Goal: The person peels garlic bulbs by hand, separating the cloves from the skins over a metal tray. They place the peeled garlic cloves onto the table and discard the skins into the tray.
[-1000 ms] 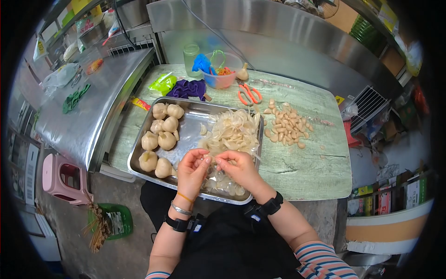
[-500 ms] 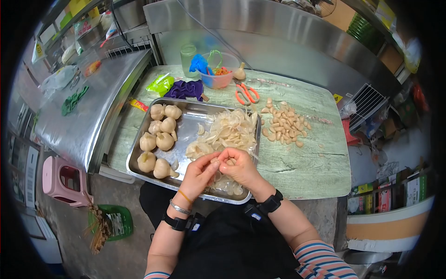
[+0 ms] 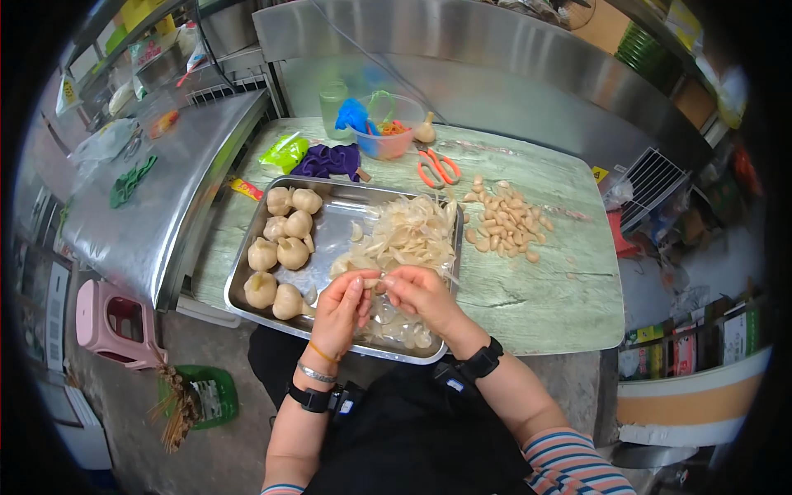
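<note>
Over the near edge of a metal tray (image 3: 330, 216), my left hand (image 3: 340, 309) pinches a garlic clove (image 3: 370, 283) between thumb and fingers. My right hand (image 3: 417, 299) is closed at the clove's other end, its fingertips touching it. Whole garlic bulbs (image 3: 293, 252) lie along the tray's left side. A heap of papery garlic skins (image 3: 412, 231) fills its right part, with more skins below my hands. Peeled cloves (image 3: 507, 223) are piled on the green table right of the tray.
Behind the tray are orange-handled scissors (image 3: 439, 168), a purple cloth (image 3: 330, 160), a green packet (image 3: 285, 153), a clear bowl (image 3: 388, 145) and a glass jar (image 3: 333, 109). A steel counter (image 3: 165, 190) stands left. A pink stool (image 3: 120, 323) and green basket (image 3: 206, 396) are on the floor.
My hands have moved slightly apart, the left one a little to the left. The clove between them now shows more clearly.
</note>
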`<state>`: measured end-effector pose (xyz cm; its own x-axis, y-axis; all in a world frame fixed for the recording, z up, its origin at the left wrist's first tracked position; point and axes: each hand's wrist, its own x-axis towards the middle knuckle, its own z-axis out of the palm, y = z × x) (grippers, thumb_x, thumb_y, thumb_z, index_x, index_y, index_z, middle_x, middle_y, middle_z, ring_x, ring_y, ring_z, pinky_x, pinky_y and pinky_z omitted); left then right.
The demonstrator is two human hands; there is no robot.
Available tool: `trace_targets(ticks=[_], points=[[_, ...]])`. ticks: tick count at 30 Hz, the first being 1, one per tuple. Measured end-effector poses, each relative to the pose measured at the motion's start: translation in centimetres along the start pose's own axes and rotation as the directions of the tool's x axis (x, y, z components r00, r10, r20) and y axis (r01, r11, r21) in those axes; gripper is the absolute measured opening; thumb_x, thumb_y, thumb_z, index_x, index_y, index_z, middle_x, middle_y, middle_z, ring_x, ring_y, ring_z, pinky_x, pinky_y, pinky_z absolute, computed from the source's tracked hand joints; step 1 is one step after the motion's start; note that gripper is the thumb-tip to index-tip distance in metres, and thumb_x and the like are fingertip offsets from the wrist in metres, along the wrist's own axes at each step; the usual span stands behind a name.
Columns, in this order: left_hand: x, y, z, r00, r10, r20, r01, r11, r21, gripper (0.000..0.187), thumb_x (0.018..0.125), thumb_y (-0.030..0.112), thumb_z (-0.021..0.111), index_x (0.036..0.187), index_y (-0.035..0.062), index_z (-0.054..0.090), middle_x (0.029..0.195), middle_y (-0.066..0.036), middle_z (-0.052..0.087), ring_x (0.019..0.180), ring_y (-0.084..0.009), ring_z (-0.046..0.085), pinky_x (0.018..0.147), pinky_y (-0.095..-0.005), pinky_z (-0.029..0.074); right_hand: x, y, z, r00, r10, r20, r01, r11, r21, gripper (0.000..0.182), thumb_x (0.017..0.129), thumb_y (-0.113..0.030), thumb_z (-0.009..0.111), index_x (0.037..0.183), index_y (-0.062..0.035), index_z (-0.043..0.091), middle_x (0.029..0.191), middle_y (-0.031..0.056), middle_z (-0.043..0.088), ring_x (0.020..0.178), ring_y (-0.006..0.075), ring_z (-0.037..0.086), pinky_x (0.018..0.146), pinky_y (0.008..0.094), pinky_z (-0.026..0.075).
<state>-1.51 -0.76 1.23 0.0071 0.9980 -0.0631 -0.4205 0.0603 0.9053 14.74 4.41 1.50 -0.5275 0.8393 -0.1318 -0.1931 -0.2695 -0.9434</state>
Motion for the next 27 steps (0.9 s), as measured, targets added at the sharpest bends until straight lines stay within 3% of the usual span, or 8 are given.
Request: trace_targets(ticks=[1,4,11,14,16,20,22,27], points=[[0.0,-0.1,0.0,1.000,0.001,0.016,-0.002,0.999,0.053,0.027,0.100,0.018,0.044,0.114,0.0006,0.059,0.073,0.002,0.047,0.058,-0.0046,0.040,0.049,-0.0186,0.036,-0.1,-0.1,0.2,1.000,-0.019,0.000,0.019,0.992,-0.127,0.015,0.088,-0.016,0.058,0.093,-0.0032,0.063,0.068,-0.0027,0.053,0.054,0.0019,0.040,0.049,0.0168,0.030],[0.0,0.0,0.2,0.999,0.018,0.027,-0.021,0.991,0.130,0.026,0.099,0.017,0.045,0.113,0.0012,0.060,0.071,0.002,0.047,0.058,-0.0043,0.041,0.049,-0.0186,0.036,-0.1,0.2,0.0,0.997,-0.077,-0.004,0.076,0.985,-0.158,0.017,0.089,-0.020,0.061,0.093,-0.0036,0.063,0.070,-0.0033,0.054,0.058,0.0011,0.042,0.051,0.0161,0.031],[0.1,0.0,0.9,0.998,0.066,-0.012,-0.065,0.994,0.088,0.019,0.097,0.015,0.049,0.108,0.0026,0.059,0.068,0.002,0.047,0.056,-0.0040,0.042,0.049,-0.0178,0.036,0.0,0.8,-0.6,0.998,-0.055,-0.014,0.053,0.993,-0.102,0.008,0.084,-0.010,0.061,0.089,-0.0039,0.062,0.073,-0.0040,0.055,0.064,0.0015,0.046,0.056,0.0165,0.036],[0.5,-0.6,0.3,0.999,-0.007,-0.040,0.010,0.998,0.062,0.016,0.096,0.013,0.051,0.106,0.0033,0.058,0.070,0.000,0.053,0.056,-0.0042,0.044,0.048,-0.0179,0.036,-0.1,0.7,-0.6,0.995,-0.099,-0.013,0.096,0.988,-0.118,0.006,0.082,-0.008,0.059,0.087,-0.0041,0.061,0.073,-0.0044,0.056,0.065,0.0019,0.047,0.058,0.0172,0.038],[0.5,-0.5,0.3,0.994,-0.074,-0.084,0.090,0.975,0.202,0.014,0.096,0.013,0.052,0.105,0.0032,0.058,0.078,-0.003,0.060,0.056,-0.0043,0.044,0.047,-0.0181,0.037,-0.4,0.4,-0.5,0.991,-0.134,0.005,0.134,0.989,-0.064,0.005,0.082,-0.008,0.059,0.085,-0.0044,0.061,0.073,-0.0041,0.056,0.066,0.0021,0.047,0.060,0.0173,0.038],[0.6,-0.4,0.1,0.992,-0.110,-0.061,0.120,0.975,0.189,0.015,0.095,0.013,0.053,0.106,0.0024,0.057,0.086,-0.007,0.064,0.056,-0.0043,0.044,0.047,-0.0182,0.037,-0.4,0.6,-0.5,0.987,-0.161,0.006,0.161,0.986,-0.052,0.004,0.082,-0.008,0.058,0.083,-0.0044,0.060,0.073,-0.0041,0.057,0.066,0.0020,0.047,0.061,0.0168,0.038],[0.6,-0.1,-0.2,0.982,-0.187,0.039,0.189,0.981,-0.052,0.016,0.095,0.012,0.054,0.106,0.0018,0.057,0.083,-0.005,0.061,0.058,-0.0041,0.044,0.048,-0.0183,0.036,-0.3,0.8,-0.8,0.989,-0.144,0.025,0.145,0.989,-0.026,0.005,0.083,-0.009,0.058,0.083,-0.0042,0.059,0.072,-0.0027,0.056,0.064,0.0021,0.047,0.056,0.0167,0.037],[0.2,0.1,-0.3,0.981,-0.140,0.134,0.165,0.966,-0.198,0.013,0.095,0.010,0.052,0.106,0.0033,0.055,0.080,-0.001,0.054,0.060,-0.0040,0.041,0.049,-0.0178,0.034,-0.4,0.0,-1.1,0.994,0.002,0.109,-0.019,0.988,0.152,0.006,0.083,-0.012,0.057,0.084,-0.0062,0.058,0.069,-0.0012,0.054,0.057,0.0025,0.042,0.051,0.0169,0.031]])
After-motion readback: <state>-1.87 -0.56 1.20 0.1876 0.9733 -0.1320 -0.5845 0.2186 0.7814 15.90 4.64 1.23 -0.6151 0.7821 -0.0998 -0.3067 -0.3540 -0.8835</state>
